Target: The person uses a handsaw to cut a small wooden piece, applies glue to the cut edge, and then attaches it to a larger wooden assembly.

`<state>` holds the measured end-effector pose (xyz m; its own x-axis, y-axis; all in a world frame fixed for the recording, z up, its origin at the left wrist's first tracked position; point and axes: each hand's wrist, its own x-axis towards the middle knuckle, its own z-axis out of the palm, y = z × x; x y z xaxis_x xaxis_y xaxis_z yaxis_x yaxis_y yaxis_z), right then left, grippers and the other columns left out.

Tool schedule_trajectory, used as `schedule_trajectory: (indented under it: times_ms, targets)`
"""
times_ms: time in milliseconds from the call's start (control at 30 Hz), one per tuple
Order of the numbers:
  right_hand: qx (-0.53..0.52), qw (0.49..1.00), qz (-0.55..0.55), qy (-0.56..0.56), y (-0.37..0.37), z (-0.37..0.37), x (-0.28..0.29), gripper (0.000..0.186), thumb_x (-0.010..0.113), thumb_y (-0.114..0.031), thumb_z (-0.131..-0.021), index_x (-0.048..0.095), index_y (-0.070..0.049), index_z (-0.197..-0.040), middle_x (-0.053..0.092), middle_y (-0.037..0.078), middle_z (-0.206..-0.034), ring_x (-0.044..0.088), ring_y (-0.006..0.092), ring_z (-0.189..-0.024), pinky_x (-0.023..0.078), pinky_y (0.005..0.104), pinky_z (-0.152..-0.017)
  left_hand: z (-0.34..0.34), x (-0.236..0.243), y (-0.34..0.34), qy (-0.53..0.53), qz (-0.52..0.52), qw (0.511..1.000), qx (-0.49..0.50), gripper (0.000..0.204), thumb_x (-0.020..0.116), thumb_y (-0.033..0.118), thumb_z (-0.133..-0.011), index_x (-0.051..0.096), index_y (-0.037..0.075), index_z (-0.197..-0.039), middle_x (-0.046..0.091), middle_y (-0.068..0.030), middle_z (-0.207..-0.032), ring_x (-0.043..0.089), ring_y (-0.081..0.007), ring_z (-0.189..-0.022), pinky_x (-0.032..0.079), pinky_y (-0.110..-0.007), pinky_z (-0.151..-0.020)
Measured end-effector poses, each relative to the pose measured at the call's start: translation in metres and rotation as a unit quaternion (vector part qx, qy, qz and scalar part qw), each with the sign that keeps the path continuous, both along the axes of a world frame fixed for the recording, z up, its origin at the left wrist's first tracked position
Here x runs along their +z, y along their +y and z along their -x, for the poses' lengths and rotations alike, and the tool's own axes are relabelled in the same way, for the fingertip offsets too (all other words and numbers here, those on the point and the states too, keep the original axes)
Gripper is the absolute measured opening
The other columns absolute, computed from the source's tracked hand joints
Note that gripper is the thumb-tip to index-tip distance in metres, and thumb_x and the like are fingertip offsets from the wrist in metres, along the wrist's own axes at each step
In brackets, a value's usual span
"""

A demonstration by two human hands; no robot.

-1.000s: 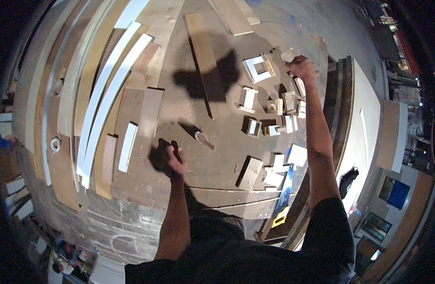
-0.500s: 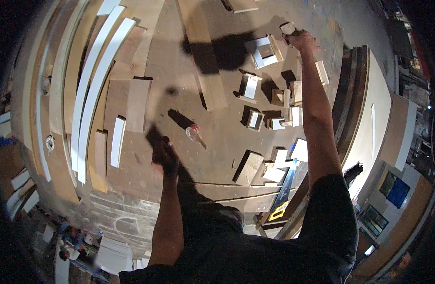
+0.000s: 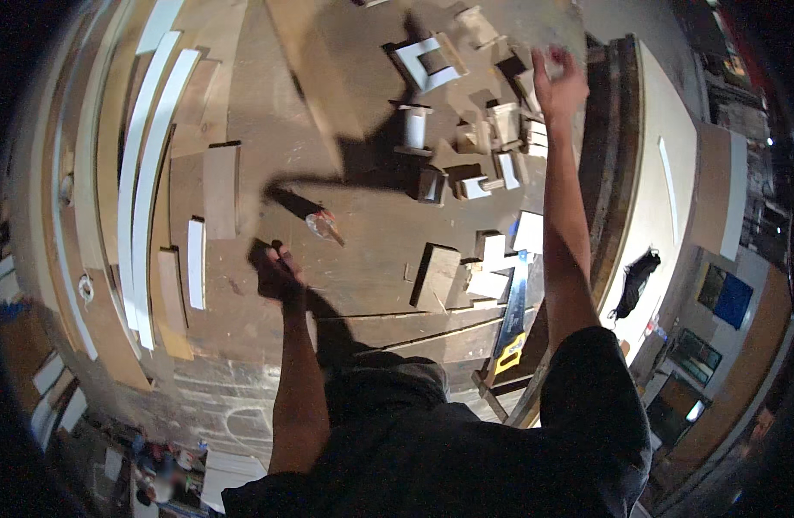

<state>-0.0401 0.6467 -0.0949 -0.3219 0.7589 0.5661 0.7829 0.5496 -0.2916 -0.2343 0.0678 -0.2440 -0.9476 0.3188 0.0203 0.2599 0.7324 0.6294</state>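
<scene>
My right hand (image 3: 559,85) is at the table's far right edge, its fingers apart and nothing in them. Slightly blurred, it hovers beside small wooden assemblies, including a pale block (image 3: 504,123) and a stack of short pieces (image 3: 535,136). Left of it, a small wooden piece (image 3: 476,28) lies at the far side, near a white-faced U-shaped frame (image 3: 429,62). My left hand (image 3: 280,269) is over the near part of the table, fingers curled in shadow; what they hold, if anything, is hidden. Closest to it is a clear container with a stick (image 3: 325,226).
Long white strips (image 3: 160,173) and boards lie along the left. A handsaw (image 3: 513,315) with a yellow handle rests near the right edge, beside white-faced blocks (image 3: 492,268). A pale panel (image 3: 660,173) on a stack stands at right, with a black cloth-like item (image 3: 636,281) on it.
My right hand has let go of the small wooden piece and drawn away to the right. My left hand's curled fingers have turned slightly. The whole view has shifted, moving the table's contents leftward.
</scene>
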Motion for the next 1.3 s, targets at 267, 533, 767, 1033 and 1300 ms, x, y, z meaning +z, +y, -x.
schedule_trajectory:
  times_ms: [267, 533, 767, 1033, 1300]
  targets:
    - [-0.335, 0.892, 0.246, -0.180, -0.184, -0.296, -0.079, 0.094, 0.081, -0.073, -0.064, 0.059, -0.002, -0.122, 0.060, 0.024, -0.128, 0.060, 0.0390, -0.119, 0.052, 0.0551, -0.091, -0.001, 0.015, 0.017, 0.170, -0.085, 0.978, -0.088, 0.023, 0.061, 0.025, -0.098, 0.062, 0.004, -0.089, 0.065, -0.0172, -0.083, 0.064, -0.0407, -0.076, 0.052, -0.047, -0.065]
    - [-0.350, 0.854, 0.380, -0.065, -0.230, -0.247, -0.039, 0.104, 0.096, -0.054, -0.050, 0.057, 0.001, -0.129, 0.051, 0.033, -0.136, 0.050, 0.0497, -0.129, 0.047, 0.0580, -0.103, -0.018, 0.068, -0.002, 0.064, 0.045, 0.993, -0.093, 0.043, 0.055, 0.042, -0.102, 0.057, 0.001, -0.114, 0.067, -0.0196, -0.091, 0.067, -0.0377, -0.082, 0.051, -0.050, -0.074]
    - [-0.026, 0.874, 0.375, 0.309, -0.200, -0.311, -0.019, 0.027, 0.085, -0.019, -0.080, 0.068, 0.002, -0.083, 0.061, 0.003, -0.069, 0.056, 0.0108, -0.065, 0.044, 0.0270, -0.060, -0.081, 0.111, -0.063, 0.009, -0.087, 0.992, -0.088, 0.032, 0.057, 0.033, -0.103, 0.059, 0.001, -0.106, 0.067, -0.0141, -0.085, 0.066, -0.0268, -0.078, 0.051, -0.038, -0.073]
    - [0.275, 0.898, 0.228, 0.259, -0.368, -0.272, 0.161, 0.020, 0.076, -0.003, -0.071, 0.073, -0.005, -0.090, 0.067, 0.009, -0.092, 0.063, 0.0234, -0.097, 0.045, 0.0463, -0.096, -0.153, 0.189, -0.030, -0.464, -0.195, 0.822, -0.267, 0.060, 0.047, 0.053, -0.104, 0.064, 0.001, -0.126, 0.072, -0.0114, -0.106, 0.065, -0.0167, -0.086, 0.050, -0.031, -0.076]
    - [0.396, 0.909, 0.057, 0.115, -0.475, -0.244, 0.200, 0.030, 0.082, -0.016, -0.057, 0.078, -0.015, -0.087, 0.071, 0.002, -0.099, 0.062, 0.0250, -0.107, 0.042, 0.0599, -0.107, -0.165, 0.319, 0.006, -0.553, -0.243, 0.690, -0.398, 0.036, 0.072, 0.022, -0.094, 0.067, -0.002, -0.120, 0.073, -0.0107, -0.101, 0.070, -0.0157, -0.086, 0.060, -0.032, -0.067]
